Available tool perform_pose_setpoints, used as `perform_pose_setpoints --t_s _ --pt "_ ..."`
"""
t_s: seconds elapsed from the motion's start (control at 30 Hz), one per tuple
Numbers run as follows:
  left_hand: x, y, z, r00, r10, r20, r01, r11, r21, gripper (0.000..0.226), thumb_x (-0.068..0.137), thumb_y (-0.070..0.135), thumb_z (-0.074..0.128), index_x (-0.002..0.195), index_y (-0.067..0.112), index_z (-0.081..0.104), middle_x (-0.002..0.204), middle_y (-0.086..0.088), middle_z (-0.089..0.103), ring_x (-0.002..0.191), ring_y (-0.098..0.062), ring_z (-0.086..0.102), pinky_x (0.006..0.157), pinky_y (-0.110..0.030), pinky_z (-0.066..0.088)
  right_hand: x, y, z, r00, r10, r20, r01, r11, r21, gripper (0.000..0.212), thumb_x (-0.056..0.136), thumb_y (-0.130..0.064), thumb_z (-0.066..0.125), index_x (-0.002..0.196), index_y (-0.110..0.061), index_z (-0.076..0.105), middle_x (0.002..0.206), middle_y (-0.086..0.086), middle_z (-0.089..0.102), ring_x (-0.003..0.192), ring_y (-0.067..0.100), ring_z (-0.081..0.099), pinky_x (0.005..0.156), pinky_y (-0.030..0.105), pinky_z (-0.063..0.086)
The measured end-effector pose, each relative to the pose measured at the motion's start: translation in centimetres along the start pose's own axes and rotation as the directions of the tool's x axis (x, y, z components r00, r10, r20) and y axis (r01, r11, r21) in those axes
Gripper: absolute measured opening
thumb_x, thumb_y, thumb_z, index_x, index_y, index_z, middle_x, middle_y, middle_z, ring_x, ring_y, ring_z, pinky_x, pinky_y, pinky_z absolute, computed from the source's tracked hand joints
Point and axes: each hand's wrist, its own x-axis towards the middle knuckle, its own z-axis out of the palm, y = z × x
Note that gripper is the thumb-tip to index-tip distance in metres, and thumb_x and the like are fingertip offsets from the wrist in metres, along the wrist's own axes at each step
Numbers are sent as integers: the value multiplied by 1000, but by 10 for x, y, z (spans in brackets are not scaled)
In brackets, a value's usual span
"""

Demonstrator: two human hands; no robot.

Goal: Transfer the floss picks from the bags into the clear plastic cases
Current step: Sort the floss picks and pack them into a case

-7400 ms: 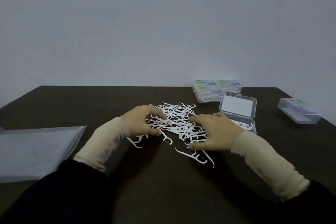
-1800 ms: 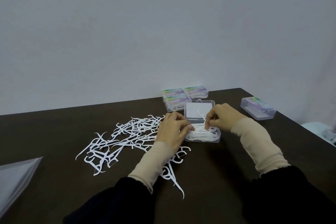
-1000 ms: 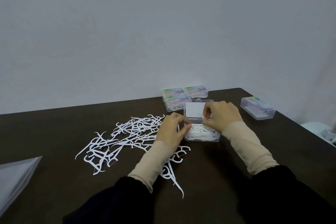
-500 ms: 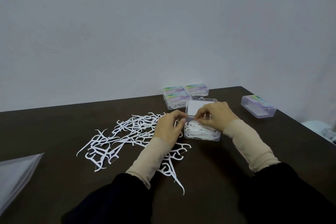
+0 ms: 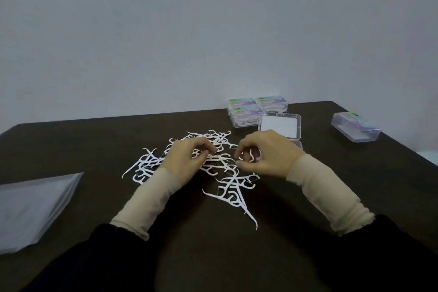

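Several white floss picks (image 5: 227, 185) lie in a loose pile on the dark table (image 5: 237, 256). My left hand (image 5: 189, 159) lies on the pile's middle, fingers curled down and pinching picks. My right hand (image 5: 267, 156) hovers at the pile's right edge, fingers curled round a few picks seen under the palm. Behind the right hand stands the open clear case (image 5: 279, 125), its lid raised; my hand hides most of its base.
Three closed, filled cases (image 5: 246, 111) sit in a cluster at the back edge. Another closed case (image 5: 355, 129) lies at the far right near the table's edge. A flat clear bag (image 5: 33, 206) rests at the left.
Both hands have left the open case and moved left onto the loose pile, where they now gather picks. The view has tilted so the pile sits centre.
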Motion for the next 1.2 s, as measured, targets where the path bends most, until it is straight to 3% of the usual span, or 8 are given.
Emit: perform_pose_setpoints --t_s 0.13,0.23,0.5,0.6,0.83,1.0,1.1,1.2 --pt "-16 -7 -14 1000 -6 -2 6 998 58 22 86 2 56 90 18 70 89 12 67 90 -4 59 86 -15 40 -12 -32 9 969 160 187 -122 972 -201 84 69 -70 59 134 -19 43 130 -1 51 121 18 46 101 35 40" --pt "-25 -14 -20 1000 -7 4 7 995 102 22 87 3 55 91 19 70 88 14 63 89 -4 55 83 -15 37 -20 -41 17 926 269 265 -188 937 -294 111 64 -78 56 146 -14 18 146 4 35 133 22 34 106 36 33" --pt "-28 -38 -41 994 -71 80 48 963 265 17 89 24 59 105 26 63 108 5 61 102 -10 48 91 -30 41 -18 -34 21 958 217 187 -189 969 -157 58 84 -39 63 133 -16 41 127 3 55 118 19 50 98 35 42" --pt "-28 -50 -61 984 -154 87 128 959 252 36 82 34 68 115 23 60 116 0 58 111 -17 47 97 -35 39 -14 -33 23 974 174 148 -160 982 -103 43 86 -25 64 126 -17 51 119 0 60 112 15 54 96 30 44" --pt "-35 -60 -86 877 -351 328 326 936 130 84 38 68 69 116 39 53 130 11 49 126 -9 39 101 -21 27 -17 -25 15 948 236 215 -201 964 -172 56 78 -45 68 124 -18 52 119 1 56 110 16 52 94 27 42" --pt "-35 -59 -82 821 -403 404 335 913 231 93 47 49 84 130 33 45 131 4 42 126 -15 37 107 -28 29 -13 -26 16 953 219 211 -178 965 -194 36 86 -27 62 121 -17 57 119 2 57 110 14 51 89 19 36" --pt "-34 -54 -75 854 -384 352 345 923 169 81 60 29 87 130 25 46 109 4 41 104 -11 44 94 -23 37 -8 -28 20 964 202 173 -172 970 -173 28 87 -21 62 115 -18 62 116 2 59 108 14 52 88 18 36" --pt "-33 -52 -67 885 -349 308 340 937 85 72 63 21 85 126 22 51 114 3 49 100 -10 50 87 -21 42 -1 -32 28 975 169 148 -147 978 -151 25 86 -19 63 111 -18 64 114 1 61 107 14 54 88 18 37"
